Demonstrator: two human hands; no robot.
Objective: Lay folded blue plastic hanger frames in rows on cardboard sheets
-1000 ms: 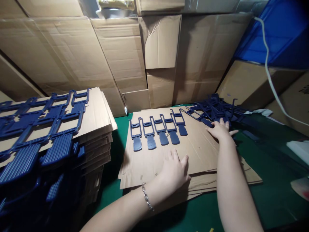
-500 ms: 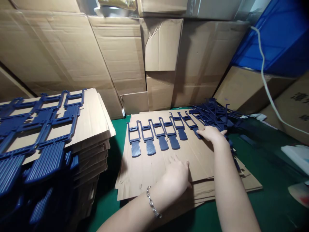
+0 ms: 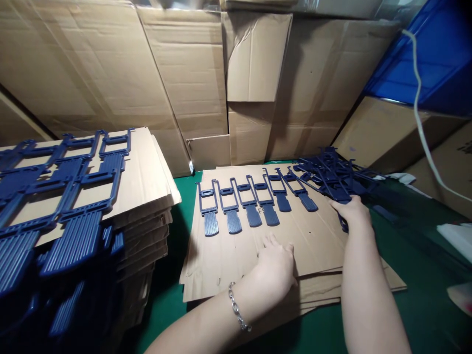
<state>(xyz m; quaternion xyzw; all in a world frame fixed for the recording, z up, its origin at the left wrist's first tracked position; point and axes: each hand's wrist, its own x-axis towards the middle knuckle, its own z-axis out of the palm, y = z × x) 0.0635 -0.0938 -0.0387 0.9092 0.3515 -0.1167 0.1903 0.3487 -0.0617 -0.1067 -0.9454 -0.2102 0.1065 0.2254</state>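
Lit fairly brightly mid-frame, seemingly from overhead; falls to near black at lower left. Throws a dark shadow band down the cardboard boxes [image 3: 295,93]. Glints off ribbed blue parts [image 3: 75,243] and bracelet [image 3: 236,307]. Reads slightly soft at both hands [image 3: 275,268]. Looks wide-angle, stretched and smeary toward edges.

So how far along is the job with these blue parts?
Looks done: parts spread over the tall stack, and six in a row on the cardboard. In hand: the right hand is at another part by the pile, its grip unclear; the left hand is empty. Probably left: the tangled pile.
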